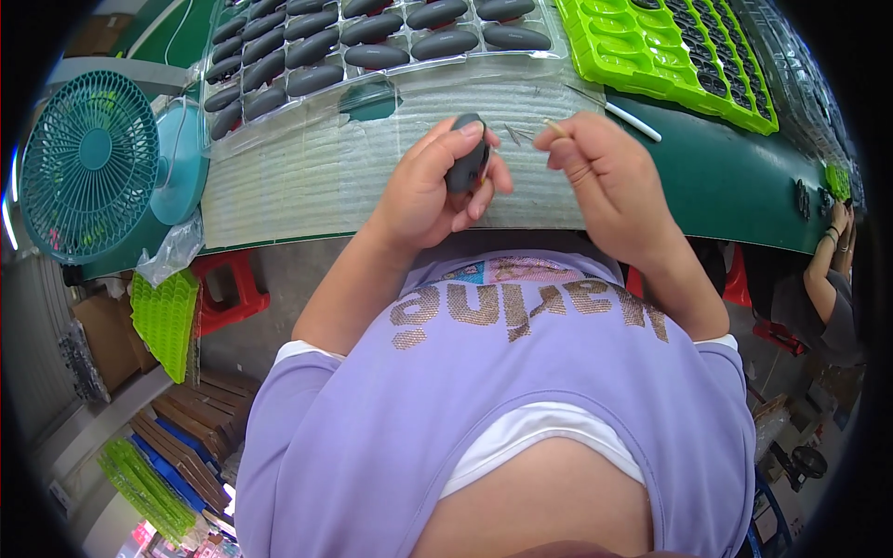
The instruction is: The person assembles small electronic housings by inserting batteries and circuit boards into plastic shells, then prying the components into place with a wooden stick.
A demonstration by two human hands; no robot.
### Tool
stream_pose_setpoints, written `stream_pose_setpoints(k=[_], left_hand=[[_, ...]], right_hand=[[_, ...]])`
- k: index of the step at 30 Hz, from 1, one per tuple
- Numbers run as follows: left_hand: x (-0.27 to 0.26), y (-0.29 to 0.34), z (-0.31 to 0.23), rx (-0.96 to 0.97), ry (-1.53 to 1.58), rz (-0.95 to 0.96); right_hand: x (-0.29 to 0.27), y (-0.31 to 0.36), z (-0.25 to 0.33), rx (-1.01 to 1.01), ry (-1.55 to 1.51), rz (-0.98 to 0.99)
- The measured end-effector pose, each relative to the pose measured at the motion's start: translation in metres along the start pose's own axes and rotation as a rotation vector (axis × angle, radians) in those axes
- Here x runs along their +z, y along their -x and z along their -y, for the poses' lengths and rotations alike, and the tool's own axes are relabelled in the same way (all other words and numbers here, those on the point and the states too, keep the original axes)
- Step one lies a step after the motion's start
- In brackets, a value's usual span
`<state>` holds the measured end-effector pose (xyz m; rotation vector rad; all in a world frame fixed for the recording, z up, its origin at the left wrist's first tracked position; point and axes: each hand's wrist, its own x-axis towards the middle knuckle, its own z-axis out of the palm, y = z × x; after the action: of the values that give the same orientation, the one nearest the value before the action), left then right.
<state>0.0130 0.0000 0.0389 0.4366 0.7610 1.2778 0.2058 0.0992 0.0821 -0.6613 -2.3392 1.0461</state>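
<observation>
My left hand (433, 181) is closed around a dark grey oval plastic casing (468, 158), held on edge above the mat, thumb on its upper end. To its right, my right hand (605, 172) pinches a thin yellowish piece (555, 127) between thumb and forefinger; its kind is too small to make out. Between the hands, several thin metal pieces (518, 136) lie on the pale foam mat (307, 186). Beyond them stands a clear tray (391, 76) filled with rows of similar grey casings.
A green tray (595, 46) with small black parts lies at the far right, near a white stick-like tool (633, 122). On the left a teal fan (96, 149) stands by the table edge. Another person's hand (840, 219) shows at the right, above a red stool (779, 337).
</observation>
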Motion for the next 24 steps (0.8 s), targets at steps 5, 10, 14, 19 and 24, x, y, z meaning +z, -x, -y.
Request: stream_pose_setpoints(k=[5, 10, 14, 19, 24], left_hand=[[0.013, 0.006, -0.004, -0.063, -0.011, -0.082], [-0.003, 0.006, 0.003, -0.069, -0.162, -0.052], [0.003, 0.005, 0.007, -0.032, -0.305, -0.174], [0.012, 0.006, 0.006, 0.036, -0.482, -0.273], [0.010, 0.005, 0.013, 0.089, -0.538, -0.304]], right_hand=[[-0.007, 0.003, 0.000, -0.078, 0.172, 0.016], [0.005, 0.008, -0.005, -0.196, 0.356, -0.005], [0.010, 0.007, -0.001, -0.204, 0.410, 0.033], [0.013, 0.006, 0.000, -0.234, 0.505, -0.008], [0.012, 0.006, 0.005, -0.273, 0.604, -0.009]])
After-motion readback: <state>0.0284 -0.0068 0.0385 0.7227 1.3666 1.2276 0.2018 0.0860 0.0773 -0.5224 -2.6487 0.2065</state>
